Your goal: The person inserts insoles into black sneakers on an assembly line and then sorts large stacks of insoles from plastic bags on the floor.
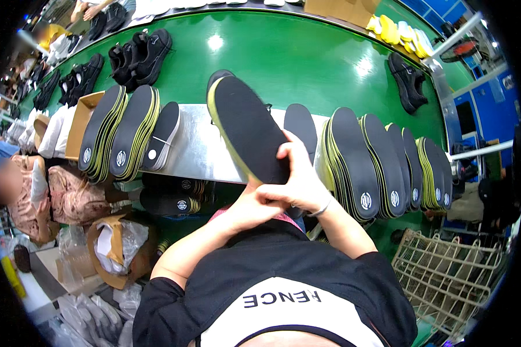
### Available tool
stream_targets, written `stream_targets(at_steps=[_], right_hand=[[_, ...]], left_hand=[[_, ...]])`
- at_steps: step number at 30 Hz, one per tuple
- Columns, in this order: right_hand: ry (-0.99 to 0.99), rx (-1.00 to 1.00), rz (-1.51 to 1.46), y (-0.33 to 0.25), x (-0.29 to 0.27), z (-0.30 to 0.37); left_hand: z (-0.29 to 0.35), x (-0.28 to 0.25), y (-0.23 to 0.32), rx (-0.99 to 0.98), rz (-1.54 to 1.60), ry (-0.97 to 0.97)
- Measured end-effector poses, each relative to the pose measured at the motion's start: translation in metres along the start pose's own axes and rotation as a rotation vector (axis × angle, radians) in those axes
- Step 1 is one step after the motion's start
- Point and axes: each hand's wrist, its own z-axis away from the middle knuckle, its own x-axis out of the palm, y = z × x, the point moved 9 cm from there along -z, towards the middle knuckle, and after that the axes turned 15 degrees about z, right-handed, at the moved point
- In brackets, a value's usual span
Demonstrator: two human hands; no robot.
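A black insole [246,124] with a yellow-green edge is held up at a slant in front of me, its toe end toward the far left. My right hand [301,179] grips its near end from the right, thumb and fingers closed on it. Below that same end, my left hand [255,205] is closed on it, touching the right hand; some of its fingers are hidden. Another dark rounded shape [220,75] shows behind the toe end, mostly covered. Just right of the held piece, a dark insole [301,124] lies on the metal ledge [194,136].
Stacks of black and yellow-green insoles stand left [134,130] and right [353,162] on the ledge. Beyond, a green conveyor belt [260,46] carries black shoes [147,58] and a single shoe [408,84]. A wire rack [446,277] stands lower right; a co-worker [58,196] is at left.
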Motion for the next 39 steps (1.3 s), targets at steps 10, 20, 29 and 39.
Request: stream_targets(at_steps=[10,20,29,39], right_hand=[[0.21,-0.19,0.155,-0.007,-0.019,0.022],[-0.063,-0.167,0.645,-0.017,-0.046,-0.003],[-0.51,-0.056,1.047,0.003,0.057,-0.084],[-0.069,-0.074,1.006,0.012,0.102,-0.111]], left_hand=[[-0.032,-0.05,0.006,-0.022,0.848,0.196],[-0.067,-0.153,0.087,0.565,-0.857,0.574],[-0.111,-0.186,0.028,0.269,-0.571,0.505],[-0.105,-0.2,0.015,0.225,-0.545,0.611]])
